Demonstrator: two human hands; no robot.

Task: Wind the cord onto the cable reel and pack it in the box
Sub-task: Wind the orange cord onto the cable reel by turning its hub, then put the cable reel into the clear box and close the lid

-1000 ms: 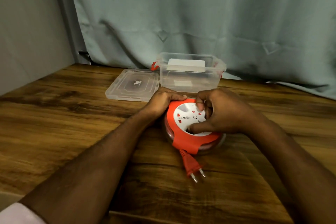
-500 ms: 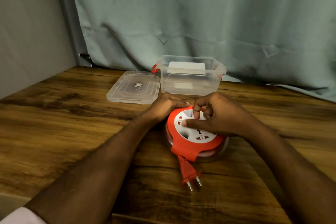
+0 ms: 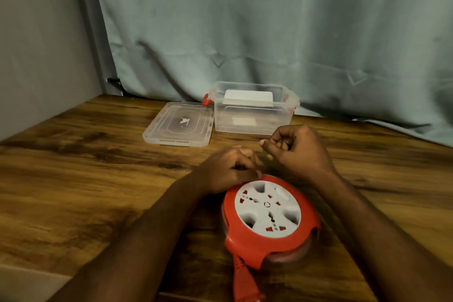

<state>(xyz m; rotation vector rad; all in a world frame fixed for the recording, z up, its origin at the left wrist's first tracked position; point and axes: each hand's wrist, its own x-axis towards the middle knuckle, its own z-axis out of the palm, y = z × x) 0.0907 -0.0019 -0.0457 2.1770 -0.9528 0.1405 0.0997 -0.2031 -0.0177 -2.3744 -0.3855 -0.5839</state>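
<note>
The round cable reel, red with a white socket face, lies flat on the wooden table in front of me. Its red plug sticks out just under the reel's near edge, with almost no cord showing. My left hand rests with curled fingers on the reel's far left rim. My right hand hovers beyond the reel, off its face, fingers curled with thumb and forefinger pinched on nothing I can see. The clear plastic box with red clips stands open behind the hands.
The box's clear lid lies flat to the left of the box. A white label or card shows inside the box at its back wall. A grey-green curtain hangs behind the table, and a wall closes the left side.
My right hand has lifted off the reel's white face and drawn back toward the box. The plug now sits closer to the reel. My left hand stays at the rim.
</note>
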